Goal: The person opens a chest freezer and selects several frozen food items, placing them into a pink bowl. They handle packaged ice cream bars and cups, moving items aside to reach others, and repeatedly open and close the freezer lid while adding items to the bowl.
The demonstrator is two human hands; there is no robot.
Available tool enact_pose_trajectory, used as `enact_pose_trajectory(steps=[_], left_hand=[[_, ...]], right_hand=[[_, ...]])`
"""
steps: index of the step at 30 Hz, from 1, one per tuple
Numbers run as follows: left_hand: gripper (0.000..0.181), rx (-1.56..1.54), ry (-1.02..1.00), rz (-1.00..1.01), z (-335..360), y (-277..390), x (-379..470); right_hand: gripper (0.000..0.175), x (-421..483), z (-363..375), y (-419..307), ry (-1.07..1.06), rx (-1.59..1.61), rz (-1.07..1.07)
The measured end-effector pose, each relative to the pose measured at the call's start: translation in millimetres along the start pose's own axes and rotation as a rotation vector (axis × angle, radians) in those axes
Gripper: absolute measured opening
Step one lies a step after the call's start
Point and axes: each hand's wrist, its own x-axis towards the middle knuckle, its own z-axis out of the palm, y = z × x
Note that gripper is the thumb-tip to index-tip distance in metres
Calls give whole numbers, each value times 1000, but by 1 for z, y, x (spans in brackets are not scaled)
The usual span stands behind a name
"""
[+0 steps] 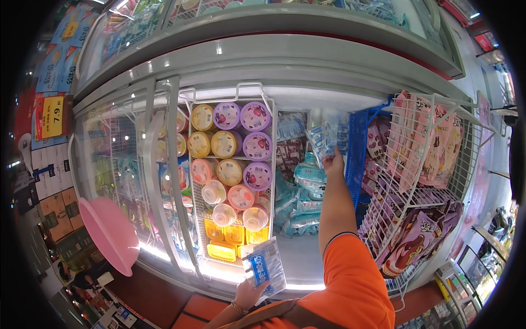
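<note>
Near the freezer's front edge, my left hand (248, 293) grips a flat clear pack with a blue label (265, 267). My right hand (333, 161) reaches deep into the open chest freezer, its fingers on a blue-and-white plastic pack (318, 142) beside a blue plastic basket (356, 144). Below and left of that hand lie turquoise ice-cream packets (308, 177) in a loose pile. A white wire basket (272, 164) on the left holds round tubs with purple (257, 146), yellow (225, 144) and pink lids, with yellow containers (222, 251) at its near end.
White wire baskets (427, 164) at the right hold pink packets (441, 144) and purple ice-cream bags (417, 242). A pink plastic basin (110, 236) rests on the freezer's sliding glass lid at the left. Another glass-topped freezer (287, 20) stands beyond; stacked cartons (51, 164) are at far left.
</note>
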Motion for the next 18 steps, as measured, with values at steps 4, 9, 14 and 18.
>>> enact_pose_trajectory(steps=[4, 9, 14, 18], left_hand=[[27, 48, 27, 21, -2, -2, -1], [35, 53, 46, 68, -3, -2, -9], [33, 35, 117, 171, -7, -3, -22], [27, -303, 65, 102, -17, -3, -38]], right_hand=[[23, -27, 12, -1, -173, 202, 3], [30, -98, 16, 28, -190, 378, -38], [33, -188, -38, 46, -35, 258, -114], [30, -239, -86, 50, 168, 15, -269]])
